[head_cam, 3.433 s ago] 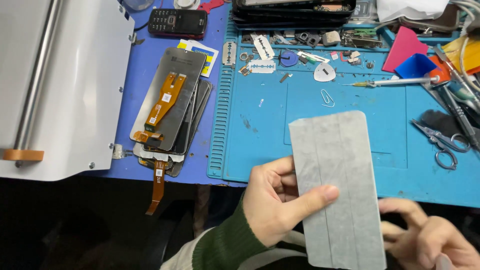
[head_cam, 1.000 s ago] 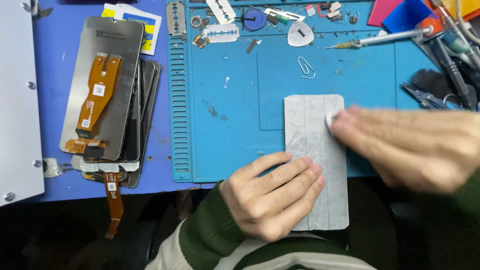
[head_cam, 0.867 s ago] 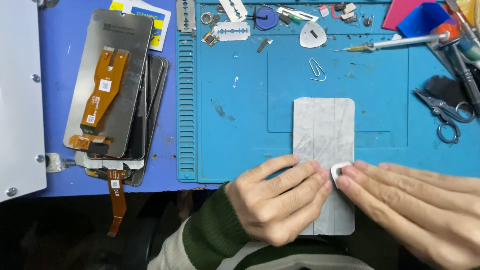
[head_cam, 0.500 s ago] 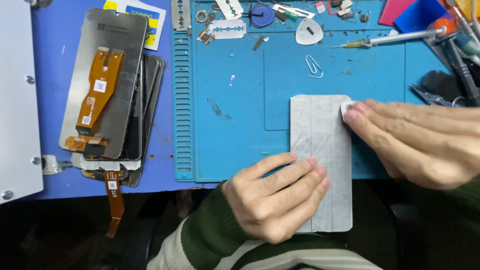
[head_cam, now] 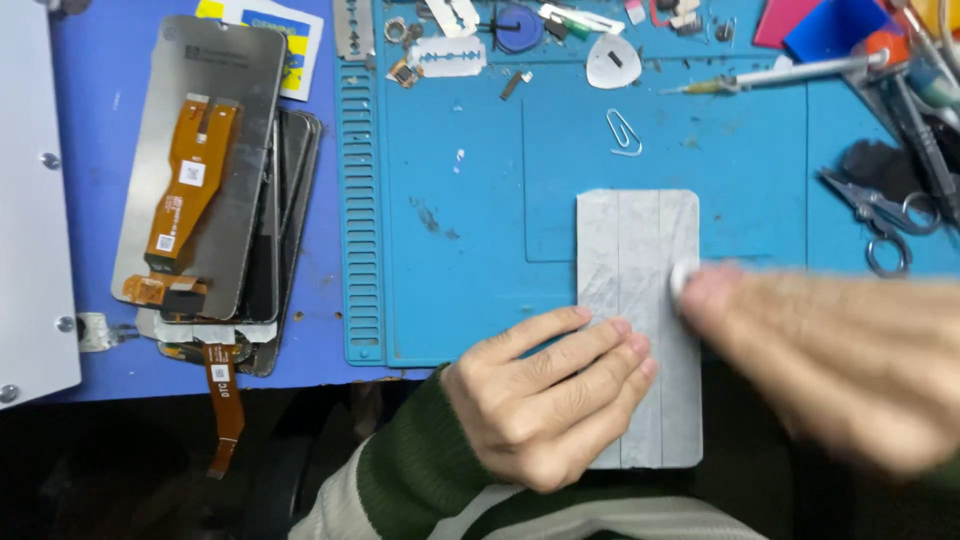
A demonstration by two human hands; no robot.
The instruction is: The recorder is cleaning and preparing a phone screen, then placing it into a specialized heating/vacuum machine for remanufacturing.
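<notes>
A flat grey panel (head_cam: pixel 637 300) lay on the blue mat (head_cam: pixel 480 200), with its near end sticking out past the front edge of the surface; the left hand (head_cam: pixel 545 400) lay flat and open on the lower left part of the panel, fingers spread across it, pressing it down and not gripping it; the sleeve on that arm was green with pale stripes; the right hand (head_cam: pixel 820 360) was blurry, and its fingertips pinched a small white pad (head_cam: pixel 682 283) against the right side of the panel, about halfway up; how tightly the fingers were curled could not be told because of the blur.

To the left of the mat, on the purple-blue surface (head_cam: pixel 100 100), sat a stack of phone screens (head_cam: pixel 215 190) lying face down, with orange ribbon strips on the back; one ribbon (head_cam: pixel 225 400) hung over the front edge; a white metal box (head_cam: pixel 30 200) stood at the far left.

At the top of the mat were small bits: a razor blade (head_cam: pixel 447 57), a white pick (head_cam: pixel 613 62) and a paper clip (head_cam: pixel 622 132); a thin tool (head_cam: pixel 770 75) and small scissors (head_cam: pixel 880 215) lay at the right, well apart from the panel.
</notes>
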